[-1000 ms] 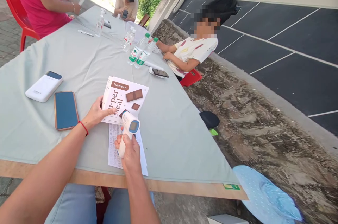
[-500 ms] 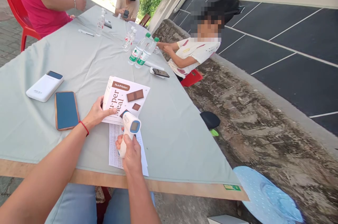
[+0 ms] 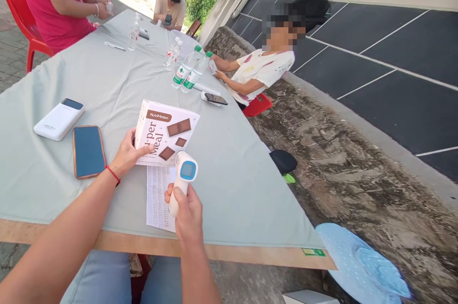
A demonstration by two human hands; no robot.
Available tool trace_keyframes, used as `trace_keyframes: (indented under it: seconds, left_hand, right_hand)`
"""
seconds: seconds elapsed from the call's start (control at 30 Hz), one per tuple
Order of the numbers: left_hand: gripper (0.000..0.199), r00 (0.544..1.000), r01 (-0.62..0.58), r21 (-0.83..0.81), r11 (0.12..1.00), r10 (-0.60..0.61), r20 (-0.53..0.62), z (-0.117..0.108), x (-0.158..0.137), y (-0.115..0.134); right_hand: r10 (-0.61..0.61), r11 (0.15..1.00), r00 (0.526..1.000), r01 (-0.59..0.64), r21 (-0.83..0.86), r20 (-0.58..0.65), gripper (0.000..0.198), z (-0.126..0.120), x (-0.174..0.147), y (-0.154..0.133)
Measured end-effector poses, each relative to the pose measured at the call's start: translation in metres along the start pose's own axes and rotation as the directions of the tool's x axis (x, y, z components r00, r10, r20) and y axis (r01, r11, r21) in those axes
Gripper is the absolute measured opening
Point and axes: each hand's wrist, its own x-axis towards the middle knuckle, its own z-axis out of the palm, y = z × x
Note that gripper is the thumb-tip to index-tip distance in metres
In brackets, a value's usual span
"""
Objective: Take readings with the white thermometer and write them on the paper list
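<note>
- While pinching a white cardboard box printed with brown blocks (image 3: 170, 125) in the left hand (image 3: 130, 153), holding up a white-and-blue plastic pistol-shaped device (image 3: 182, 181) in the right hand (image 3: 188, 211).
- Only partly curled at left, with the thumb across the box's lower front; wrapped closely round the device's handle at right.
- Placed over the near part of the table, tilted; hard to tell whether resting on anything.
- Looking light and stiff, probably, but easily dented by a hard squeeze; perhaps a little slick on the printed face. Best taken by the two narrow sides, near the corners.
- Likely light and rigid too, in the device's case; best held by the handle, away from the blue-rimmed screen.
- Now spot a white printed paper sheet (image 3: 159, 199), partly covered by box and right hand.
- Over to the left, see a dark-screened phone in a brown case (image 3: 88, 151), close to the left forearm, with a white rounded power bank (image 3: 59, 120) just beyond.
- Watch the box's lower right corner: partly blocked by the device, though impossible to say whether touching.
- Farther ahead, find two clear plastic bottles with green caps (image 3: 182, 73), upright, well apart from both hands.
</note>
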Motion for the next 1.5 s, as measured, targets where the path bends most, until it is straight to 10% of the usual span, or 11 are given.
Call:
trace_keyframes:
  seconds: [0.27, 0.67, 0.87, 1.0, 1.17, 1.27, 1.5]
  left_hand:
    - [0.083, 0.897, -0.179, 0.389, 0.904, 0.312, -0.313, -0.014, 0.008, 0.002]
    - [0.095, 0.806, -0.119, 0.679, 0.725, 0.47, -0.361, -0.017, 0.013, -0.005]
    - [0.092, 0.625, -0.265, 0.851, 0.453, 0.753, -0.206, -0.007, 0.003, 0.003]
    - [0.068, 0.633, -0.311, 0.861, 0.403, 0.763, -0.129, 0.0, -0.002, 0.003]
    - [0.033, 0.672, -0.469, 0.832, 0.296, 0.731, 0.119, 0.012, -0.012, 0.0]
    - [0.023, 0.689, -0.491, 0.835, 0.248, 0.697, 0.199, 0.017, -0.014, -0.001]
    - [0.022, 0.831, -0.55, 0.735, 0.396, 0.347, 0.435, 0.019, -0.015, -0.013]
  right_hand:
    - [-0.143, 0.951, 0.936, 0.04, -0.306, -0.321, 0.03, -0.057, 0.003, -0.028]
    - [-0.141, 0.901, 0.884, -0.072, -0.428, -0.445, 0.047, -0.108, 0.027, 0.0]
    - [-0.092, 0.488, 0.928, -0.273, -0.829, -0.36, 0.054, -0.122, 0.058, 0.028]
    - [-0.044, 0.276, 0.965, -0.237, -0.932, -0.259, 0.037, -0.125, 0.065, 0.033]
    - [-0.305, 0.495, 0.937, 0.002, -0.869, -0.172, 0.034, -0.102, 0.065, 0.028]
    - [-0.165, 0.613, 0.986, 0.106, -0.783, 0.004, 0.032, -0.079, 0.069, 0.025]
    - [-0.201, 0.749, 0.972, 0.235, -0.62, 0.125, 0.033, -0.059, 0.074, 0.032]
